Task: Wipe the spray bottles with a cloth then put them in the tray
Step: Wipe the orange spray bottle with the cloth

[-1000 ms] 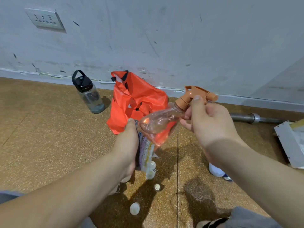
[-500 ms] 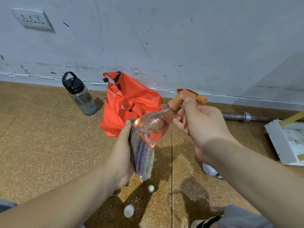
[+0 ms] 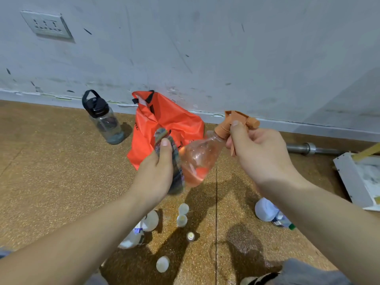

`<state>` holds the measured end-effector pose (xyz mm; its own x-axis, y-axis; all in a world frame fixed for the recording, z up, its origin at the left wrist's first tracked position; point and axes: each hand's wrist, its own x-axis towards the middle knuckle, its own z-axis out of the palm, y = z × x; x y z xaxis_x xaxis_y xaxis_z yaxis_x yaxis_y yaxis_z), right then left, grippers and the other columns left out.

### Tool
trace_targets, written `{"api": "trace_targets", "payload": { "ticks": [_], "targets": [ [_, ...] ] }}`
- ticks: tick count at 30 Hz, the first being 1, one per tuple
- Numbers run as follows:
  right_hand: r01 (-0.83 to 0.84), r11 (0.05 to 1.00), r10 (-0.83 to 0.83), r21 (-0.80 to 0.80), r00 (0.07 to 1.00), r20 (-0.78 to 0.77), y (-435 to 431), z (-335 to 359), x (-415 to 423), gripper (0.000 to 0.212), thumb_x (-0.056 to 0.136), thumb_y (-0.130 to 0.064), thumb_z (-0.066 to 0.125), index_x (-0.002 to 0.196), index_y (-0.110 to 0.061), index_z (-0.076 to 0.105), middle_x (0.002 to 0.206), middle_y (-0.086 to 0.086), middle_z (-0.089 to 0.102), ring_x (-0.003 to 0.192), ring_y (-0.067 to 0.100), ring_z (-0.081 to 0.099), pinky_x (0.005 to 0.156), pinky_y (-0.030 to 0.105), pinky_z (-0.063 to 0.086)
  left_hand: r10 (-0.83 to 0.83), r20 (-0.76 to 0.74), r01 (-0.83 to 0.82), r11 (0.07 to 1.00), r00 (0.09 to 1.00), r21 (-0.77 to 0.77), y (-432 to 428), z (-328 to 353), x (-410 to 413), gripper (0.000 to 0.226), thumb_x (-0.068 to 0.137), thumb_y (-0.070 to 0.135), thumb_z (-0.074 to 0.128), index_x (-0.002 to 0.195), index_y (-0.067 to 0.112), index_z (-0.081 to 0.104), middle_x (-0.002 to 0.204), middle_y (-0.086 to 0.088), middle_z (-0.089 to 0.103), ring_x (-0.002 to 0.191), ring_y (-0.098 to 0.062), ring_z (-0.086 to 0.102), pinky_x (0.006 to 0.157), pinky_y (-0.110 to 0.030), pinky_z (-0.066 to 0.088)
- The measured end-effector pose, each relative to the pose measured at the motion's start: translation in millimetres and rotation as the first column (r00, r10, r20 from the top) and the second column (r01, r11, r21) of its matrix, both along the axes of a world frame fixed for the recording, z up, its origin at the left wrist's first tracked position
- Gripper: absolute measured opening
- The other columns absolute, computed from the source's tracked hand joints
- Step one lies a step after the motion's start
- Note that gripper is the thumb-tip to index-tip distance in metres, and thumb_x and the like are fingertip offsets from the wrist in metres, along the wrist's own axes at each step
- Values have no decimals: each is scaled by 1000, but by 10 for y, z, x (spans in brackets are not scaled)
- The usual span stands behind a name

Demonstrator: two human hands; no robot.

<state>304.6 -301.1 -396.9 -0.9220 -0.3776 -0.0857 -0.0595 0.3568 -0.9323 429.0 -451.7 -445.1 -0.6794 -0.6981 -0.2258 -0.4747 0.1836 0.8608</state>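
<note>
Orange spray bottle (image 3: 197,161): held in mid-air by its trigger head in the right hand (image 3: 259,153), fingers curled. Left hand (image 3: 156,173) pinches striped cloth (image 3: 176,165) against its side. Wiping apparently unfinished. White tray (image 3: 349,177) well apart. Other bottles (image 3: 182,220) lie on the floor.

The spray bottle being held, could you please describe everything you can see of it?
The spray bottle has a clear, pinkish plastic body and an orange trigger head. It is held in the air, tilted, head up to the right, base down left. The right hand grips its neck and trigger; the left hand holds a multicoloured cloth against its body.
</note>
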Motion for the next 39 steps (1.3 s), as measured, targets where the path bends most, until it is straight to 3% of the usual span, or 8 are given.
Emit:
{"api": "trace_targets", "payload": {
  "ticks": [5, 9, 13, 19, 24, 28, 33, 39],
  "targets": [
    [-67, 995, 72, 71, 995, -64, 5, 42, 146, 60, 102, -43, 56, 75, 10, 61, 56, 10, 42, 50, 17, 32, 49, 33, 24, -452, -84, 384, 830, 888, -405, 205, 129, 93, 42, 108, 55, 24, 127, 35, 56, 125, 29, 59, 113, 19, 51, 94, 0, 33],
    [-125, 985, 135, 118, 988, -79, 28, 94, 262, 57, 100, -45, 58, 69, 3, 61, 54, 12, 49, 48, 20, 37, 48, 28, 30, -514, -121, 396, 771, 849, -499, 190, 76, 102, 51, 108, 49, 31, 150, 24, 46, 137, 12, 60, 126, -3, 55, 105, -20, 41],
    [-169, 985, 170, 12, 982, -85, -1, 120, 297, 53, 89, -61, 54, 86, -10, 67, 83, 33, 67, 79, 50, 63, 74, 57, 59, -280, -382, 327, 943, 881, 63, 48, 269, 49, 39, 114, 33, 36, 110, 14, 70, 94, 8, 78, 86, -1, 72, 78, -19, 53],
    [-319, 944, 309, -83, 944, -113, 27, 212, 209, 46, 97, -52, 59, 75, -12, 67, 75, 19, 71, 73, 41, 67, 76, 61, 55, -155, -317, 325, 730, 936, 602, -2, 175, 103, 76, 110, 19, 42, 40, 6, 66, 42, -3, 63, 48, -10, 64, 41, -12, 45],
    [-312, 948, 300, -57, 942, -152, 18, 178, 96, 36, 98, -45, 58, 75, -19, 64, 69, 0, 69, 66, 20, 66, 72, 44, 58, -155, -465, 364, 840, 871, 403, 240, 522, 64, 23, 99, 30, 55, 111, 20, 73, 101, 8, 80, 95, -6, 75, 79, -19, 56],
    [-333, 940, 341, 76, 905, -254, 35, 163, 106, 33, 101, -33, 62, 69, -26, 58, 71, -5, 48, 61, 4, 48, 59, 13, 36, -336, -473, 443, 886, 815, 133, 304, 371, 112, 48, 92, 14, 67, 139, 19, 57, 127, 4, 73, 123, -13, 66, 104, -31, 53],
    [-299, 954, 296, 3, 941, -167, 13, 147, 108, 10, 96, -39, 65, 99, -34, 73, 98, 6, 59, 76, 8, 54, 71, 9, 42, -381, -381, 272, 911, 842, -309, 320, 302, 99, 38, 92, 38, 73, 124, 27, 56, 102, 13, 68, 98, -9, 67, 87, -24, 51],
    [-186, 973, 198, -135, 977, 81, -51, 103, 108, 42, 99, -38, 66, 76, -3, 68, 60, 6, 56, 56, 17, 48, 57, 30, 40, -433, -180, 239, 746, 883, -622, 327, 233, 38, 24, 99, 32, 65, 116, 18, 56, 100, 8, 58, 95, -16, 56, 78, -16, 37]
  ]
}}
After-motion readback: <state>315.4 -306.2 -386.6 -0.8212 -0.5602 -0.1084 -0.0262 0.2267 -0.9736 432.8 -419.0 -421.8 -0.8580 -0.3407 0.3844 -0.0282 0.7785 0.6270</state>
